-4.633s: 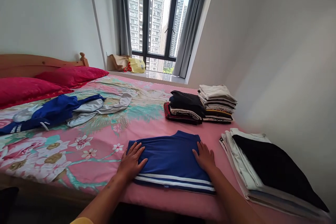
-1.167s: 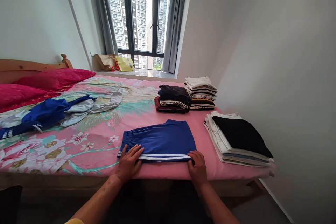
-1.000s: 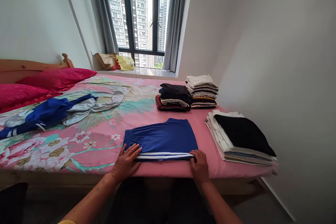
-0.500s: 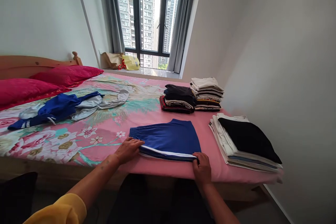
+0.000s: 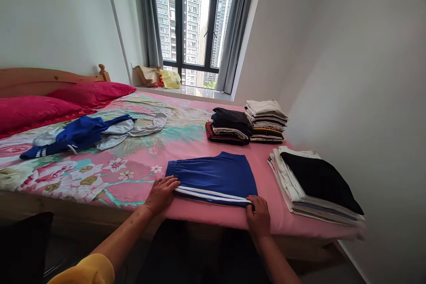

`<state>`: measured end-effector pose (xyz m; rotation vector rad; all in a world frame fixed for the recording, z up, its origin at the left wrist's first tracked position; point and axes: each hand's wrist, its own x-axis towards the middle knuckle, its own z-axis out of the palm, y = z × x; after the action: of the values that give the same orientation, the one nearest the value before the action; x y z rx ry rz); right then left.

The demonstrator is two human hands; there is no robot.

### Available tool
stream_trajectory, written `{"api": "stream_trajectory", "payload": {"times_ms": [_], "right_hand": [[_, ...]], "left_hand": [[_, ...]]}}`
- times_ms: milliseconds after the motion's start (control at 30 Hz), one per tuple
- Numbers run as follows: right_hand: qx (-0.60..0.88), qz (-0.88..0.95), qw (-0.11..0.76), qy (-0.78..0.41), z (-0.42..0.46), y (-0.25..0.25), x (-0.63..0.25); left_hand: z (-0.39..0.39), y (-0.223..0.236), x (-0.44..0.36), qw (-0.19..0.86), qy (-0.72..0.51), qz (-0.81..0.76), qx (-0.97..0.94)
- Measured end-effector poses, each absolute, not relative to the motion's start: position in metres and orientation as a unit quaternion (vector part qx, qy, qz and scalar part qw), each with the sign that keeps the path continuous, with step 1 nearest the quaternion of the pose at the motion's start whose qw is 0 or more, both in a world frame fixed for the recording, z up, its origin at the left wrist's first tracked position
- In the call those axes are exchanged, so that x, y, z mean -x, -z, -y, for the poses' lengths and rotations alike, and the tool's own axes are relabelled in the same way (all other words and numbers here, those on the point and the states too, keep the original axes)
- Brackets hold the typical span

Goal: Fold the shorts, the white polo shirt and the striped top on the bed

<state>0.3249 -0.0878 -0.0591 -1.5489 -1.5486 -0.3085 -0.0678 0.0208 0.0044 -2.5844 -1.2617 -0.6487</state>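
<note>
Gripping blue shorts (image 5: 213, 175) are the left hand (image 5: 162, 193) and right hand (image 5: 259, 215); paper bag (image 5: 147, 76) has its inside hidden.

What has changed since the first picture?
The left hand and right hand moved toward the person, from flat on the blue shorts to their striped near edge, left at the waistband corner, right gripping the hem corner. The folded stacks and loose clothes stayed put.

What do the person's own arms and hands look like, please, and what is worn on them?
The left hand and right hand are bare, without gloves. No watch shows on either wrist. A yellow sleeve covers the upper part of the left arm; the left forearm has a few small marks. No sleeve shows on the right forearm.
</note>
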Motion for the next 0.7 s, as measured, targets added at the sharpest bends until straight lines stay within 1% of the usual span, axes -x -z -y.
{"api": "stream_trajectory", "payload": {"times_ms": [167,233,300,400,500,567,633,700], "right_hand": [[0.624,0.629,0.445,0.13,0.088,0.059,-0.324],[0.623,0.628,0.447,0.13,0.088,0.058,-0.324],[0.622,0.628,0.448,0.132,0.089,0.058,-0.324],[0.618,0.633,0.446,0.136,0.088,0.059,-0.325],[0.619,0.633,0.446,0.132,0.087,0.06,-0.325],[0.618,0.634,0.447,0.129,0.087,0.059,-0.325],[0.618,0.633,0.448,0.131,0.087,0.059,-0.325],[0.618,0.633,0.447,0.133,0.087,0.058,-0.325]], "left_hand": [[-0.044,-0.057,0.049,0.1,0.202,0.417,0.88],[-0.052,-0.076,0.044,0.119,0.226,0.407,0.877],[-0.055,-0.081,0.044,0.149,0.258,0.4,0.867],[-0.048,-0.052,0.059,0.163,0.252,0.405,0.864],[-0.035,-0.006,0.084,0.131,0.226,0.434,0.862],[-0.031,0.013,0.097,0.118,0.228,0.454,0.853],[-0.028,0.018,0.101,0.124,0.23,0.461,0.848],[-0.028,0.012,0.099,0.143,0.233,0.457,0.846]]}}
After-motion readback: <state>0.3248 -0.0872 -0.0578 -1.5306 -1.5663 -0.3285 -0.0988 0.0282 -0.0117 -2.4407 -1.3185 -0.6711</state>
